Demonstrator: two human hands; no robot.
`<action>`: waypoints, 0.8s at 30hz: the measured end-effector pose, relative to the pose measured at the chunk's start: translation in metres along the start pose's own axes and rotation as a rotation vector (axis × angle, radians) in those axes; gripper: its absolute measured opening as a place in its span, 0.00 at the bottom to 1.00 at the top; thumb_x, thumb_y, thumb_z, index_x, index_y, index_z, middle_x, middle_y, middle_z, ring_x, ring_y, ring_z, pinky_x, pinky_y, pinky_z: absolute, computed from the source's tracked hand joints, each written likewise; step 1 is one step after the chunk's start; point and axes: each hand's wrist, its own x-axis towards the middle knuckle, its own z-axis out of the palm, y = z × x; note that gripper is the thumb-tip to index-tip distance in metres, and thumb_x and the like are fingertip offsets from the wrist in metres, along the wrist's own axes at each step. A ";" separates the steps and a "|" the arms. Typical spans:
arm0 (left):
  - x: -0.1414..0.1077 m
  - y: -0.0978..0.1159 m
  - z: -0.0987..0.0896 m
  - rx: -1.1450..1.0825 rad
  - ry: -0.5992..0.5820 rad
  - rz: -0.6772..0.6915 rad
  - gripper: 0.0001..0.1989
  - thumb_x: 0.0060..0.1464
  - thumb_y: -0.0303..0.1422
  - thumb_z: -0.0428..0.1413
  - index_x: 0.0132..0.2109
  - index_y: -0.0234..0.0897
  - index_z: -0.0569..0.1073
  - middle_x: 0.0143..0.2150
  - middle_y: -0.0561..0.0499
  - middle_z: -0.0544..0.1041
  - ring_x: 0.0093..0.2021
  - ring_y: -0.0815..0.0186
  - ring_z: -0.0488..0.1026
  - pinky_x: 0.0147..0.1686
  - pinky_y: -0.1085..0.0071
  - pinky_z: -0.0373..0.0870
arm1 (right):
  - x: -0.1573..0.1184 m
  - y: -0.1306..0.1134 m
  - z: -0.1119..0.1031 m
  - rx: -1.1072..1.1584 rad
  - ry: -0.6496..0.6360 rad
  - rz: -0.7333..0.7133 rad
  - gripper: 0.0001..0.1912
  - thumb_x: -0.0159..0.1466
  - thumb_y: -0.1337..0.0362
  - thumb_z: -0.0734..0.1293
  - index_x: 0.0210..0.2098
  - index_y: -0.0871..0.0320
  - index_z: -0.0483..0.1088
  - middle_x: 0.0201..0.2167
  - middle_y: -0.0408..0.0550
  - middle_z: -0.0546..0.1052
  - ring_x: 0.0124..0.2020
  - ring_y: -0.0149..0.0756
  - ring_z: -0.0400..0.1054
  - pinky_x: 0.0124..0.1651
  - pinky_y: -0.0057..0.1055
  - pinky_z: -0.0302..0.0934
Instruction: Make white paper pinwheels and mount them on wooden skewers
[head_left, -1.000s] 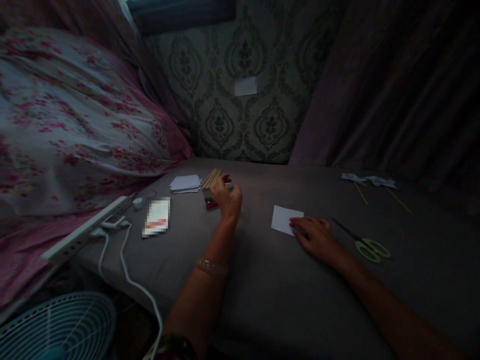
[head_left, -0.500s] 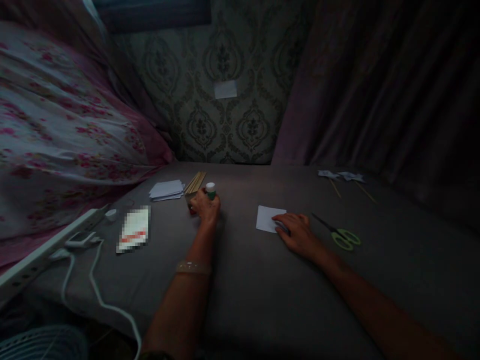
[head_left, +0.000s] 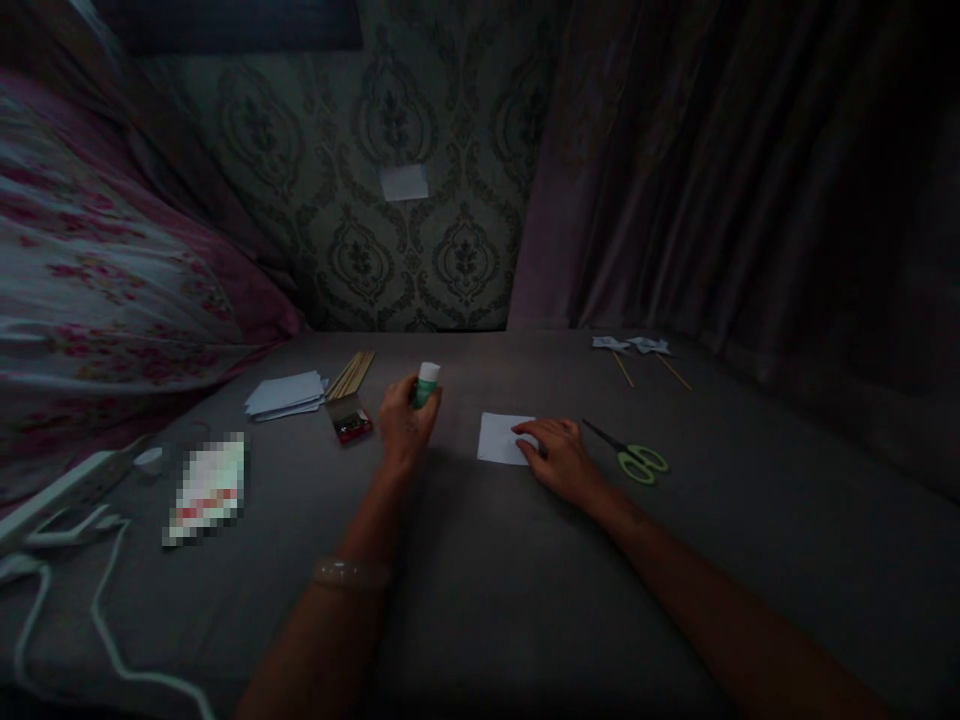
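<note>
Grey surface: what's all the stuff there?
square paper: one, white, centre
capped tube: one, green, centre
pointed scissors: one, green-handled, right
paper-topped sticks: two, white, right
paper stack: one, white, left
wooden sticks: several, tan, left
open box: one, red, left
pixelated rectangle: one, whitish, left
round object: one, white, left
power strip: one, white, far left
thin cords: two, white, foreground
left grip: one, bare, around capped tube
right grip: one, bare, at square paper

The scene was dim, the right-hand curtains (head_left: 750, 180) sinking almost to black. Soft, weak light from an unclear source picked out the white paper (head_left: 496, 440) and put glints on the bracelet (head_left: 351, 572). Fine detail blurred, coarse blocks masked a pale item (head_left: 206, 485), and edges looked stretched.
</note>
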 end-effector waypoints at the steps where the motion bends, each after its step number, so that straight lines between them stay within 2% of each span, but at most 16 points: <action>1: -0.006 0.009 0.003 -0.040 -0.024 0.060 0.16 0.50 0.37 0.57 0.46 0.37 0.73 0.40 0.46 0.75 0.42 0.59 0.72 0.44 0.66 0.68 | 0.002 0.000 0.000 0.042 0.035 0.024 0.11 0.64 0.62 0.61 0.41 0.56 0.74 0.41 0.51 0.79 0.44 0.41 0.72 0.54 0.44 0.55; 3: -0.019 0.025 0.011 -0.104 -0.097 0.169 0.16 0.51 0.36 0.57 0.47 0.37 0.73 0.42 0.45 0.74 0.42 0.61 0.72 0.44 0.68 0.68 | 0.006 0.000 -0.002 0.148 0.112 0.091 0.12 0.64 0.59 0.61 0.38 0.56 0.74 0.38 0.50 0.80 0.40 0.40 0.73 0.49 0.40 0.60; 6: -0.037 0.045 0.018 -0.160 -0.225 0.253 0.15 0.50 0.34 0.58 0.47 0.40 0.73 0.43 0.46 0.73 0.41 0.63 0.72 0.43 0.69 0.68 | 0.010 -0.001 -0.006 0.316 0.203 0.213 0.16 0.63 0.54 0.60 0.37 0.57 0.74 0.34 0.50 0.80 0.36 0.40 0.73 0.43 0.37 0.65; 8: -0.044 0.053 0.018 -0.220 -0.278 0.264 0.15 0.50 0.33 0.59 0.47 0.41 0.73 0.42 0.47 0.74 0.41 0.63 0.72 0.43 0.69 0.68 | 0.010 -0.002 -0.009 0.399 0.214 0.245 0.17 0.62 0.52 0.61 0.38 0.58 0.74 0.34 0.51 0.79 0.35 0.40 0.72 0.42 0.37 0.66; 10: -0.048 0.059 0.017 -0.314 -0.312 0.269 0.15 0.50 0.34 0.60 0.46 0.41 0.74 0.42 0.47 0.75 0.42 0.63 0.72 0.44 0.68 0.69 | 0.009 -0.004 -0.010 0.463 0.175 0.217 0.17 0.61 0.53 0.63 0.42 0.58 0.73 0.38 0.52 0.79 0.37 0.40 0.72 0.42 0.37 0.66; 12: -0.050 0.063 0.016 -0.411 -0.325 0.245 0.14 0.50 0.35 0.60 0.45 0.41 0.75 0.42 0.47 0.76 0.43 0.62 0.73 0.45 0.67 0.69 | 0.007 -0.006 -0.010 0.516 0.104 0.167 0.18 0.59 0.56 0.64 0.46 0.57 0.71 0.43 0.53 0.77 0.42 0.41 0.72 0.45 0.38 0.66; 15: -0.053 0.067 0.017 -0.571 -0.350 0.135 0.15 0.48 0.36 0.61 0.45 0.40 0.75 0.41 0.48 0.78 0.42 0.62 0.74 0.45 0.66 0.70 | 0.003 -0.010 -0.005 0.574 0.025 0.130 0.23 0.56 0.57 0.67 0.50 0.56 0.67 0.49 0.53 0.75 0.46 0.41 0.70 0.49 0.40 0.64; 20: -0.052 0.067 0.022 -0.841 -0.474 -0.013 0.17 0.48 0.36 0.61 0.45 0.36 0.75 0.40 0.47 0.79 0.39 0.63 0.76 0.41 0.67 0.72 | 0.005 -0.013 -0.002 0.744 -0.035 0.244 0.21 0.56 0.51 0.68 0.44 0.56 0.70 0.42 0.50 0.77 0.41 0.39 0.72 0.47 0.39 0.66; 22: -0.045 0.059 0.021 -0.777 -0.480 -0.026 0.16 0.50 0.37 0.59 0.46 0.36 0.75 0.42 0.45 0.79 0.41 0.62 0.76 0.42 0.66 0.72 | 0.009 -0.010 -0.009 0.796 -0.021 0.320 0.21 0.55 0.48 0.68 0.41 0.56 0.71 0.38 0.49 0.78 0.40 0.39 0.72 0.45 0.38 0.66; 24: -0.035 0.047 0.018 -0.567 -0.451 0.012 0.15 0.53 0.36 0.57 0.46 0.36 0.75 0.44 0.44 0.79 0.43 0.60 0.75 0.45 0.64 0.70 | 0.014 -0.003 -0.022 0.797 0.054 0.394 0.22 0.56 0.46 0.67 0.38 0.58 0.72 0.35 0.49 0.78 0.38 0.38 0.72 0.43 0.37 0.66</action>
